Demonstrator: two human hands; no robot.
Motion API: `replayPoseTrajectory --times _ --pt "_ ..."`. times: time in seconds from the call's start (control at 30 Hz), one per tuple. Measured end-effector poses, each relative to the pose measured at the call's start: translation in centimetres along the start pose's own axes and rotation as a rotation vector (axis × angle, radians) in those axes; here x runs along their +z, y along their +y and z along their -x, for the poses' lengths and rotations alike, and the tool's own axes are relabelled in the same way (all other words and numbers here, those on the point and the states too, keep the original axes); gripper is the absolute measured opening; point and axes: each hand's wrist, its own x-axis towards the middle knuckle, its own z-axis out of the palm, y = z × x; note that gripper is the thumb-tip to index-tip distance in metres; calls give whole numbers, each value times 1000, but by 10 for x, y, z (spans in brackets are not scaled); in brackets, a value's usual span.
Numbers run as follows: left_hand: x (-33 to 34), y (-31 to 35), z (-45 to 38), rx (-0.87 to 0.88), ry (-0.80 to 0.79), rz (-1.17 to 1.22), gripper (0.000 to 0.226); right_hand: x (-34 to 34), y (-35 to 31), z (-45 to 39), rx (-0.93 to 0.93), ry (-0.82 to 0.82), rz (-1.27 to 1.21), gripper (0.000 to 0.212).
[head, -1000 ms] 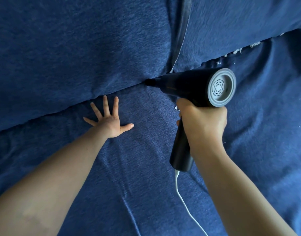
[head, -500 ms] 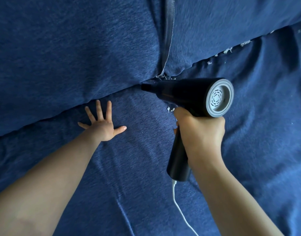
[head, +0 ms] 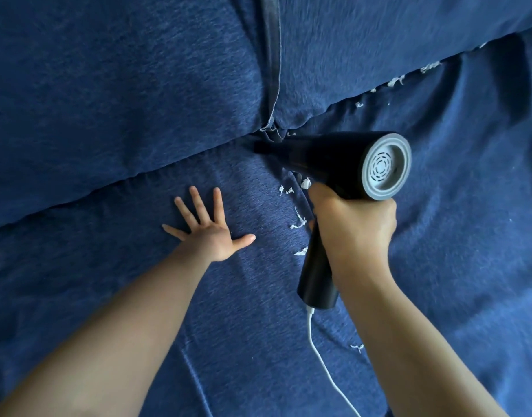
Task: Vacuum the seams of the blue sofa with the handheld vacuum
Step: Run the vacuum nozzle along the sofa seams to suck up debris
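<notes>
My right hand grips the handle of the black handheld vacuum, whose grey vented rear cap faces me. Its narrow nozzle tip points left into the seam where the blue sofa's back cushions meet the seat, just under the vertical gap between two back cushions. My left hand lies flat on the seat cushion with fingers spread, left of the vacuum. White paper scraps lie on the seat beside the handle.
More white scraps line the seam up to the right. A white cord runs from the handle's bottom down toward the lower edge. Blue seat fabric spreads right and below, wrinkled in places.
The vacuum has shifted lower and slightly left along the seam, away from the cushion gap. White scraps beside the handle have come into view. My left hand stays flat on the seat.
</notes>
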Motion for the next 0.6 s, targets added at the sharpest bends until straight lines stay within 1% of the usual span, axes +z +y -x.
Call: replayPoseTrajectory --times 0.07,0.2,0.3,0.6 --pt "2 -1 -1 0 13 -11 129 -2 0 -4 0 -8 -8 29" --pt "4 2 -2 -17 18 7 129 -15 -1 -15 -50 -23 17 24" --pt "3 2 0 -20 21 -4 128 -28 -1 -26 -89 -21 37 25" --pt "6 2 3 -12 61 7 127 -65 -4 -53 -183 10 44 34"
